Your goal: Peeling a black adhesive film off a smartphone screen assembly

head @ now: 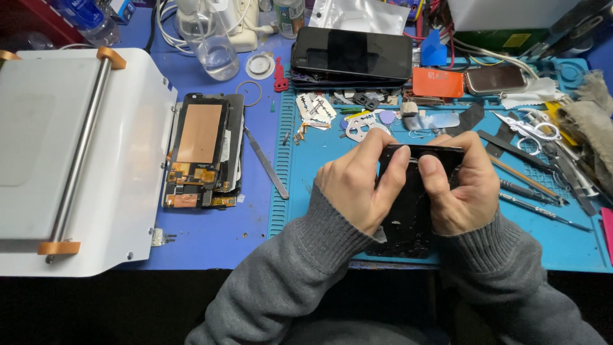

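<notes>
My left hand [357,182] and my right hand [461,185] both grip a black phone [412,204] that lies lengthwise on the blue work mat [319,211]. The fingers of both hands curl over its far end, and the thumbs press on its dark face. Small glass crumbs speckle the phone's near end. Grey sleeves cover both forearms.
A white machine with a steel bar [83,160] fills the left. Opened phone parts with copper foil [201,153] lie beside it, and metal tweezers [267,163]. Black phones are stacked [351,54] at the back. Screwdrivers and picks [536,185] lie right; a clear bottle [214,45] stands behind.
</notes>
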